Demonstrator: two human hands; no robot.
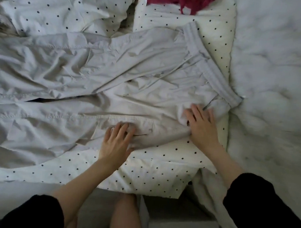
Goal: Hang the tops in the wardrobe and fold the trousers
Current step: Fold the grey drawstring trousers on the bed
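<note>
My pale grey drawstring trousers (pixel 113 72) lie spread across the dotted duvet (pixel 160 168); my left hand (pixel 116 141) and right hand (pixel 203 125) press flat on them, fingers open, near the waistband (pixel 208 64); I'd smooth outward from that waistband before folding 1 leg over.

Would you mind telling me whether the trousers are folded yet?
Not yet: the trousers lie spread lengthwise across the bed, waistband right, legs running left.
</note>
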